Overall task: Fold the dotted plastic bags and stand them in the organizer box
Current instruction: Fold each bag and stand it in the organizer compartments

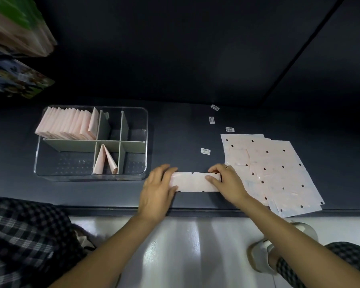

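The left hand (157,189) lies flat, fingers (168,173) straight, pressing the left end of a folded dotted bag (193,182), a long pale pink strip of thin plastic on the dark table (185,129). The right hand (227,181) pinches the strip's right end between thumb and curled fingers. Just right lies a stack of flat dotted bags (272,169), glossy and creased. To the left stands the clear organizer box (91,142) with grey dividers, folded bags (67,125) upright in its far left compartment.
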`<control>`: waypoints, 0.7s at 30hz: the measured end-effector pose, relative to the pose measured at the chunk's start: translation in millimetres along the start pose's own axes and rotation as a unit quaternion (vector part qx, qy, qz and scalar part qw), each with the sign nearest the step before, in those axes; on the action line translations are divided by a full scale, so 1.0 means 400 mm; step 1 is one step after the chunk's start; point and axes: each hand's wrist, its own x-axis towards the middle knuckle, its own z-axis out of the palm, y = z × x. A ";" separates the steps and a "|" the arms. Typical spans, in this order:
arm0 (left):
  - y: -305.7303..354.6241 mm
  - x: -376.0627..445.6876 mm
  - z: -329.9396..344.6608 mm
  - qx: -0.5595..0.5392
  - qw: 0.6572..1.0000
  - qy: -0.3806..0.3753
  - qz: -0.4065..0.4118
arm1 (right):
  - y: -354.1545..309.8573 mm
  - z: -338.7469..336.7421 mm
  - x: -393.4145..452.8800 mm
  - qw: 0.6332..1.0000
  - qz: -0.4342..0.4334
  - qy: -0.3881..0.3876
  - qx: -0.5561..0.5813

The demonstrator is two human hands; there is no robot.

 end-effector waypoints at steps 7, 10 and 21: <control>0.027 -0.033 0.077 0.190 0.962 -0.167 0.099 | -0.035 0.068 -0.065 0.956 -0.196 0.134 -0.173; 0.023 -0.028 0.075 0.227 0.953 -0.159 0.122 | -0.032 0.126 -0.096 0.931 -0.252 0.075 -0.253; -0.033 -0.016 0.057 0.251 0.930 -0.230 0.139 | 0.036 0.058 -0.086 0.927 -0.237 0.105 -0.272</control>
